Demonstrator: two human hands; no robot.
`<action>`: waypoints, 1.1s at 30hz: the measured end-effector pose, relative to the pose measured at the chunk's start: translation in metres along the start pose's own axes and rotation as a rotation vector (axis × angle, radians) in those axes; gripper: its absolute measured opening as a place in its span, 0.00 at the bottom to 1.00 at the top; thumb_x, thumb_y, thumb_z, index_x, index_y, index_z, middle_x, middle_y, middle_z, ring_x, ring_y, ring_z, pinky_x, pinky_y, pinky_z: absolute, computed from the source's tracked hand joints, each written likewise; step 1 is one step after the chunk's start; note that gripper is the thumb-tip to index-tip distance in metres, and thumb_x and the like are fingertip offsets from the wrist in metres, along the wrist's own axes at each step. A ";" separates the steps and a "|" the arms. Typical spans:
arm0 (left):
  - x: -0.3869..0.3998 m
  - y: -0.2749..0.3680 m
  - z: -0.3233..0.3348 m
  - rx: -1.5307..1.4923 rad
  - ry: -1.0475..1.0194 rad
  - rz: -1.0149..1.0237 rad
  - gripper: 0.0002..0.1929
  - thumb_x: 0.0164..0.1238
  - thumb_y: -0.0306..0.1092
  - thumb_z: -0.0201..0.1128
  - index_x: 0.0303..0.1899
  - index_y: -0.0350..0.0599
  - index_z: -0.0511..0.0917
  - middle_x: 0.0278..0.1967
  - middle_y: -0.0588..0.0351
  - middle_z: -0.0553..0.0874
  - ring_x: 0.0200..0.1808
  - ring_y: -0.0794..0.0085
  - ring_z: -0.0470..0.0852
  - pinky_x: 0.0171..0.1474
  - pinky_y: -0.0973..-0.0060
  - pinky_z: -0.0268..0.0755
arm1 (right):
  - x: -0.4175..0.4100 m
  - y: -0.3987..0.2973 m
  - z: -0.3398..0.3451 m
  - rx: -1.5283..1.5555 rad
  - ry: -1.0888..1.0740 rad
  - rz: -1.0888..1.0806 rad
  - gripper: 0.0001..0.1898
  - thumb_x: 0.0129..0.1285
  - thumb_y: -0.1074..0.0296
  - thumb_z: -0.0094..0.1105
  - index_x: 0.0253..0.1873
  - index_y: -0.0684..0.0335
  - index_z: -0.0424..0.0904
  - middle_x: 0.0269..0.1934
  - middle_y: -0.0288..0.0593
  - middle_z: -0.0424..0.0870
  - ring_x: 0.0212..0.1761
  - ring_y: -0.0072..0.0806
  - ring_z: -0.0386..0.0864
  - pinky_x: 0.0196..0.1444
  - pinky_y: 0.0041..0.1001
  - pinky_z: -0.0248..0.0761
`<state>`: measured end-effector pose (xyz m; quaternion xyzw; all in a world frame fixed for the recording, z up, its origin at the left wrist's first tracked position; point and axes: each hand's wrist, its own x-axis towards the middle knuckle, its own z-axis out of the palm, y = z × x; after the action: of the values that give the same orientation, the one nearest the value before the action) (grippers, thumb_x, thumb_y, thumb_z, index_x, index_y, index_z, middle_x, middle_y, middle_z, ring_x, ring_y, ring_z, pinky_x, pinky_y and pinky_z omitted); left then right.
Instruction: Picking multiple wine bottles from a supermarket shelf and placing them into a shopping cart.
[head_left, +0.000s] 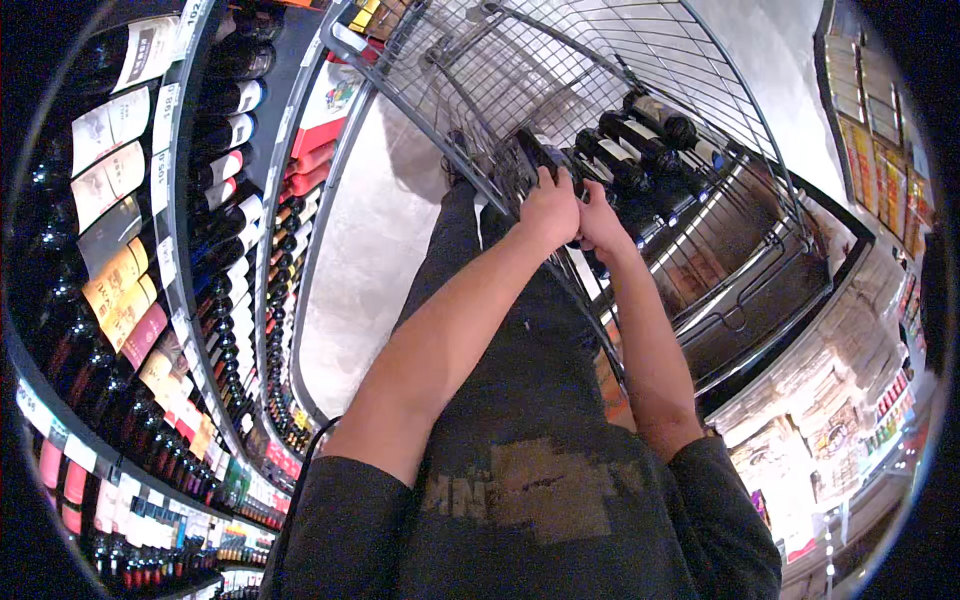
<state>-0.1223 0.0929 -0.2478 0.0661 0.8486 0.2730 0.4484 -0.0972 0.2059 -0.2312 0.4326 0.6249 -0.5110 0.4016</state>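
Note:
In the head view my left hand (551, 206) reaches over the near side of a wire shopping cart (525, 45). Its fingers rest at a dark glass bottle (536, 146) with a pale label. Close beside it, almost touching, is my right hand (600, 225), fingers bent over the bottles. Whether either hand grips a bottle is hidden by the fingers. Several dark wine bottles (615, 150) with white labels lie side by side in the cart, their far ends towards the cart's far side.
On the left, curved shelves hold rows of wine bottles (232, 165) with price strips (165, 180) along their edges. Pale floor (360, 285) runs between shelf and cart. A dark wood-look surface (750, 330) and a stone-patterned display (840, 352) stand to the right.

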 end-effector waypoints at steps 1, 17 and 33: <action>-0.003 0.004 -0.005 0.039 -0.101 -0.017 0.36 0.67 0.35 0.60 0.75 0.40 0.58 0.73 0.27 0.60 0.61 0.36 0.78 0.63 0.54 0.74 | 0.004 0.001 -0.001 -0.002 -0.004 0.006 0.37 0.73 0.53 0.55 0.79 0.57 0.48 0.28 0.36 0.75 0.20 0.20 0.68 0.18 0.23 0.54; 0.012 0.006 -0.004 0.423 -0.353 -0.126 0.43 0.69 0.54 0.62 0.79 0.50 0.53 0.77 0.40 0.60 0.74 0.43 0.66 0.75 0.46 0.53 | 0.040 0.024 0.004 -0.221 -0.075 0.007 0.44 0.73 0.50 0.56 0.81 0.57 0.37 0.22 0.38 0.77 0.14 0.22 0.67 0.14 0.26 0.56; 0.070 -0.038 0.087 1.185 -0.369 -0.222 0.40 0.76 0.58 0.47 0.81 0.53 0.46 0.80 0.51 0.55 0.80 0.53 0.55 0.79 0.44 0.38 | 0.077 0.045 0.016 -0.331 -0.031 -0.072 0.48 0.69 0.45 0.60 0.79 0.65 0.40 0.29 0.45 0.81 0.16 0.26 0.69 0.14 0.28 0.55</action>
<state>-0.0888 0.1210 -0.3575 0.2610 0.7662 -0.3076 0.5002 -0.0771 0.2047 -0.3196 0.3299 0.7094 -0.4218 0.4582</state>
